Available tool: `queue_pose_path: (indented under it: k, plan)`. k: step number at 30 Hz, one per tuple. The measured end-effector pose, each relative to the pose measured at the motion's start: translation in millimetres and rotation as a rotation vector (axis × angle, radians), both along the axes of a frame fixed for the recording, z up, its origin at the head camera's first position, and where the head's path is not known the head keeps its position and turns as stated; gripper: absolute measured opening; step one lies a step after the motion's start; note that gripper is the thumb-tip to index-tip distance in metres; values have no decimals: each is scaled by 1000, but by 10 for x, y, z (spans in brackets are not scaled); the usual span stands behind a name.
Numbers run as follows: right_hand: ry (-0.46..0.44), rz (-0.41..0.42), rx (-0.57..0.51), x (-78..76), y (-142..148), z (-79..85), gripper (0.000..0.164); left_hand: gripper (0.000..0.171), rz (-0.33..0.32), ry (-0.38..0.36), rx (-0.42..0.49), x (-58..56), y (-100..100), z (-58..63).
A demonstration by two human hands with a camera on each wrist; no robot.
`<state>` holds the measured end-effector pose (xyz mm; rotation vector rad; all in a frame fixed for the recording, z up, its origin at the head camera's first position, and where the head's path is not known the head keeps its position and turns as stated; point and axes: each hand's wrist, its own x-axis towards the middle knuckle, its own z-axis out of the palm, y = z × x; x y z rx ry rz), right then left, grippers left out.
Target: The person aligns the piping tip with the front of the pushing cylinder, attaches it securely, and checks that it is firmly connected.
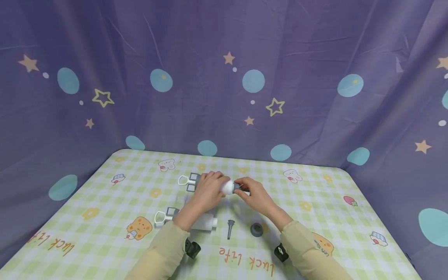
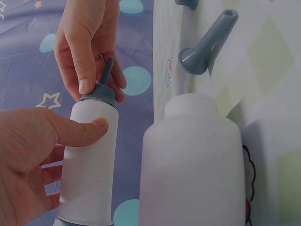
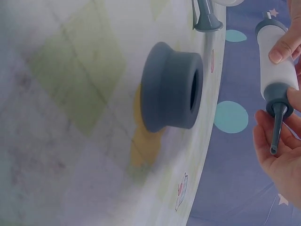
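Above the table, my left hand (image 1: 208, 190) grips the white barrel of a plunger syringe (image 2: 89, 165), thumb laid along its side. Its grey frame with square finger loops and a white pull ring (image 1: 183, 180) points left. At the other end, my right hand (image 1: 256, 194) pinches the grey collar (image 2: 100, 93) between thumb and fingers. A slim grey nozzle (image 3: 278, 125) sticks out of that collar. Below my left forearm lies a second white syringe (image 1: 204, 221), its bare neck to the right and its handle partly hidden by the arm.
A loose grey nozzle (image 1: 230, 228) stands on the table right of the second syringe. Further right sits a round grey collar (image 1: 256, 230) with a hole. A checked cloth (image 1: 315, 186) covers the table; a purple curtain (image 1: 210, 46) hangs behind it.
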<state>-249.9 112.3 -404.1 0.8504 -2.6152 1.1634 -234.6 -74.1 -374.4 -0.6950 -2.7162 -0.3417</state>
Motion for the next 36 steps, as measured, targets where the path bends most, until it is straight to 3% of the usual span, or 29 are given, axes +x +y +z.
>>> queue_pose_path:
  k: [24,36]
  plan:
    - [-100,-31,-24,-30,11,-69,30,44,8,32,-15,21,39,-24]
    - [-108,-59,18,-52,2,-43,27,44,0,57,-15,6,50,-39]
